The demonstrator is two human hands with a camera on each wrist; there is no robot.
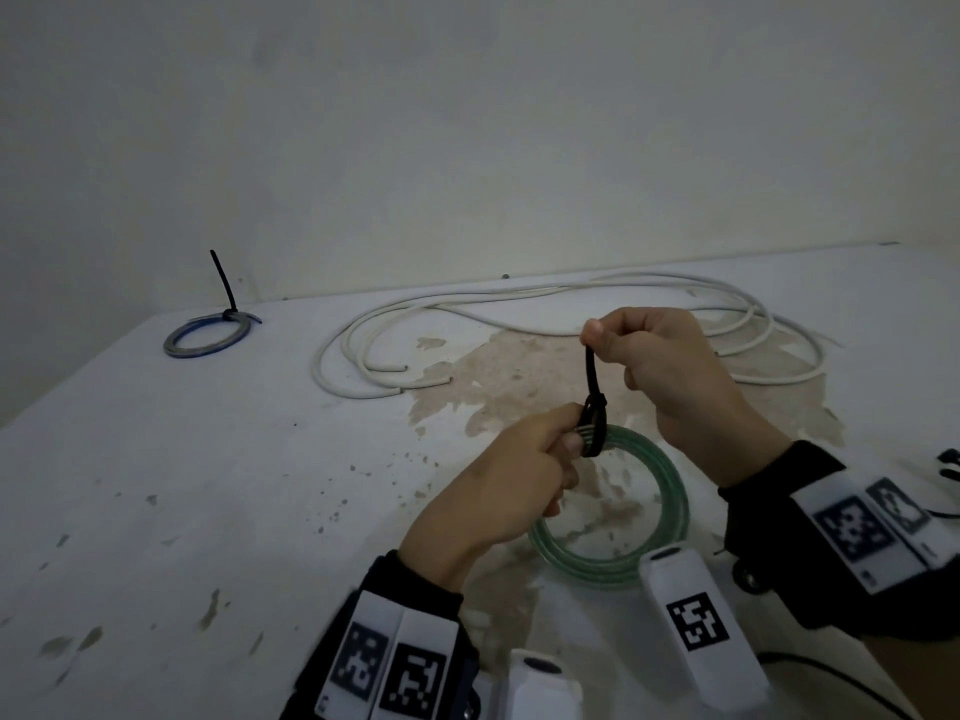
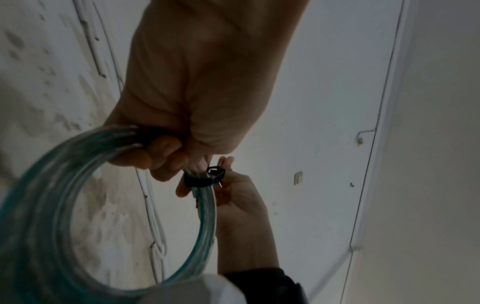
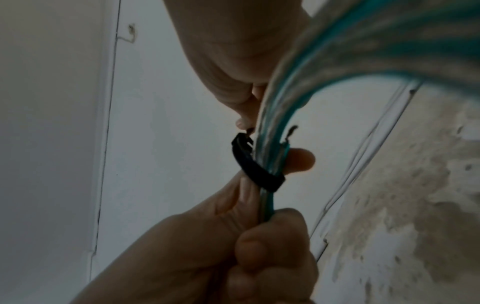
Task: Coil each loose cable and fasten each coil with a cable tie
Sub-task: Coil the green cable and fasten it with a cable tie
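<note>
A coil of clear green cable (image 1: 675,493) hangs tilted over the table, and my left hand (image 1: 566,440) grips its upper left part in a fist. A black cable tie (image 1: 591,377) loops round the coil's strands just beside those fingers. My right hand (image 1: 597,337) pinches the tie's tail and holds it straight up above the loop. In the left wrist view the tie (image 2: 202,179) sits on the green coil (image 2: 206,216) below my left hand (image 2: 166,156). The right wrist view shows the tie (image 3: 257,172) round the coil (image 3: 324,61), still a loose loop.
A blue coil (image 1: 208,336) lies at the table's far left, fastened with a black tie whose tail stands up. A long loose white cable (image 1: 519,324) sprawls along the back edge by the wall. Dark objects (image 1: 949,459) sit at the right edge. The white table (image 1: 208,485) is stained.
</note>
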